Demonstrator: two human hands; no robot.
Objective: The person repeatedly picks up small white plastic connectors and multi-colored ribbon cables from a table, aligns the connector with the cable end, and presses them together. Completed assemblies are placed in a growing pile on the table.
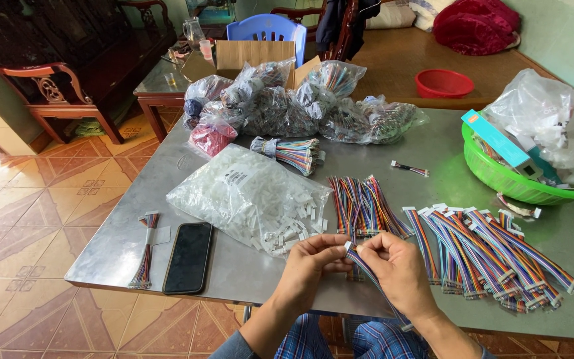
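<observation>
Now both my hands pinch one cable at the table's near edge, low centre of the frame.

Left to right: a small bundle (146, 251) lies lower left beside a dark phone (188, 257); a clear bag (247, 197) of white connectors sits mid-frame; my left hand (312, 264) has its fingertips narrowed on a white connector at the tip of the cable (367, 263), my right hand (398, 267) grips the cable just behind it, and the wires trail down past my wrist. Loose wires (365, 206) lie just above my hands, finished cables (493, 252) fan out at right, and a green basket (499, 178) sits on the table (446, 143) at far right.
</observation>
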